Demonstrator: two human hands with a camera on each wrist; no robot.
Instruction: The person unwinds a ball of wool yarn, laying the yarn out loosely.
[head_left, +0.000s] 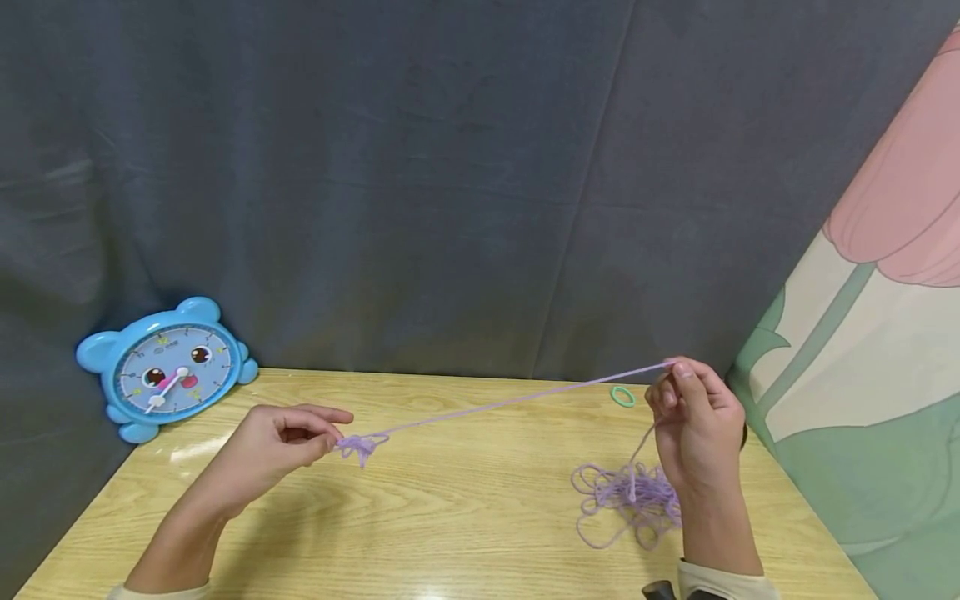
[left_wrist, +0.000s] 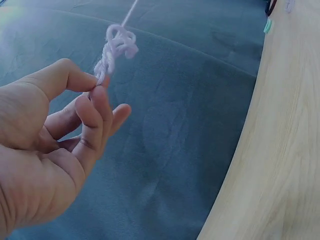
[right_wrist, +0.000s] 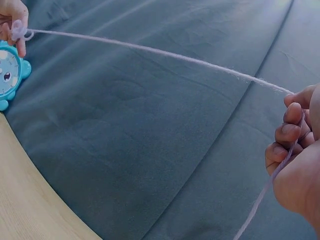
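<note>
A strand of purple yarn [head_left: 487, 406] stretches taut between both hands, rising toward the right. My left hand [head_left: 288, 442] pinches a small looped, knotted bunch of the yarn [left_wrist: 117, 47] between thumb and fingertip; its other fingers are loosely bent. The right hand [head_left: 699, 421] pinches the strand at its upper end, with the remaining fingers curled in. From there the yarn runs down across the palm, as the right wrist view shows. It leads to a loose tangled pile of purple yarn [head_left: 626, 496] on the table, partly hidden behind the right forearm.
A blue bear-shaped clock [head_left: 176, 375] leans against the dark curtain [head_left: 420, 183] at the table's back left. A small green ring [head_left: 622, 396] lies near the back edge, left of the right hand. A flower-patterned panel [head_left: 870, 358] borders the wooden table [head_left: 450, 517] on the right.
</note>
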